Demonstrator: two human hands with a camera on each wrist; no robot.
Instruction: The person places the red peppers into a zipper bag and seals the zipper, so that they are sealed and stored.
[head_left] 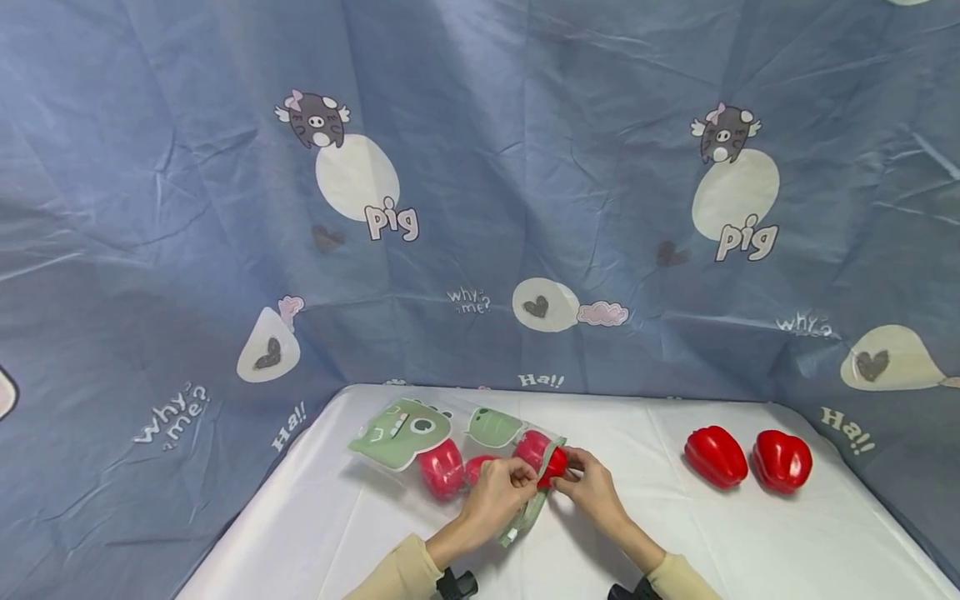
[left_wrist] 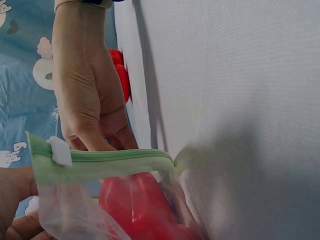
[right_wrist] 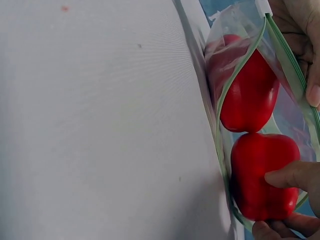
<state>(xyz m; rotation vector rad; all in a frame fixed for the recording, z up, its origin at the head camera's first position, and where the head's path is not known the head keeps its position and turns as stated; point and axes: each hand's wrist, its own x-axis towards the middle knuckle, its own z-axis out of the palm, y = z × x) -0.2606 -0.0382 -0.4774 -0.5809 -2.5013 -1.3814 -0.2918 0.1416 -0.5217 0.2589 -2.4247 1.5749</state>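
A clear zip bag [head_left: 495, 425] with a green dinosaur print lies on the table, its green-edged mouth parted towards the right. My left hand [head_left: 495, 496] pinches one edge of that mouth, near the white slider [right_wrist: 263, 7]. My right hand [head_left: 594, 492] grips a red bell pepper [right_wrist: 260, 167] at the opening, thumb on top and fingertips beneath. Just past it in the right wrist view, another bell pepper [right_wrist: 250, 95] sits inside the bag. More red peppers [head_left: 441, 468] show through the plastic. In the left wrist view the green zip strip [left_wrist: 115, 156] crosses before my right hand.
Two more red bell peppers, one [head_left: 716, 457] beside the other [head_left: 782, 461], lie at the right of the white-covered table [head_left: 652, 533]. A blue printed curtain [head_left: 465, 250] hangs behind the table and along its sides.
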